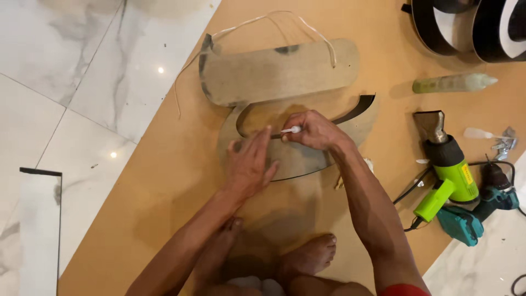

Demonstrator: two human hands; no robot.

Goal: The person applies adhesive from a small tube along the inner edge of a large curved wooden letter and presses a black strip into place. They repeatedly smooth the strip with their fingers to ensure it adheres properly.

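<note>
The left hand (249, 164) lies flat and open on the curved letter shape (296, 159). At its two o'clock, the right hand (315, 130) pinches a small white glue tube (291, 130) against the black edge strip (359, 108). This looks like gluing the strip; next comes steady pressing along the curve.

A tan board (164, 181) lies on the white marble floor (82, 82). On the board rest a large curved wooden letter shape (285, 71), a green heat gun (449, 175), a teal drill (482, 211) and a pale tube (455, 83).

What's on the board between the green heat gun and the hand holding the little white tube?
Mostly bare brown board in the head view, between the right hand and the heat gun. Only the curved letter piece's end reaches in.
</note>
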